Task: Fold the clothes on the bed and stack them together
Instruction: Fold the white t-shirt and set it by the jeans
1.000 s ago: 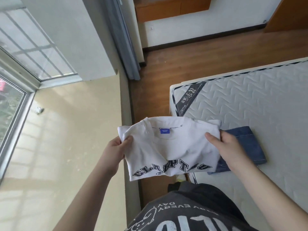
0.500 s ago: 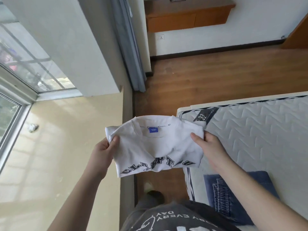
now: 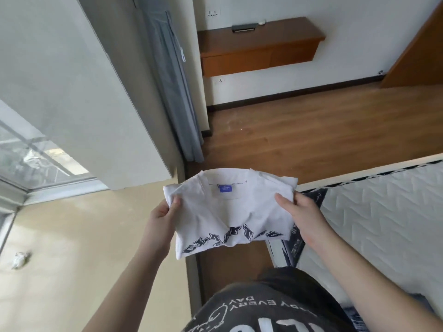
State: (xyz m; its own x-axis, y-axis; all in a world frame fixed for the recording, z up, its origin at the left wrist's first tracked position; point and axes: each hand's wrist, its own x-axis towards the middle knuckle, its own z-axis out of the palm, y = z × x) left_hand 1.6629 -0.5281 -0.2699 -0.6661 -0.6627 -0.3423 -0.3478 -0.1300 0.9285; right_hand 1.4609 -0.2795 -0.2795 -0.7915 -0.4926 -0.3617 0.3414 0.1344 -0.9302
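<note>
At far left, window w/ pale yellow ledge below it, small crumpled white scrap lying on ledge. Next, grey curtain hanging beside wall. Center: left hand holds left edge of folded white T-shirt, thumb on top pinching fabric against fingers curled under; those fingers hidden, can't tell their spread. Shirt is in mid-air in front of the person's chest, over floor gap beside the bed, not touching mattress; blue neck label up, dark lettering along the near edge. Right hand grips right edge same way, thumb on top, other fingers tucked under cloth, not visible. Further right, white quilted mattress; a bit of folded jeans at bottom right corner, mostly cut off. Back wall: wooden shelf over wood floor. Change vs 1 s ago: head tilted up, so jeans slid from beside shirt to frame bottom, shirt now further from them; grip on both edges unchanged. Judgement: shirt fold looks done, stacking not; next likely needs carrying shirt down-right onto jeans, keeping both pinches so the fold doesn't open.
</note>
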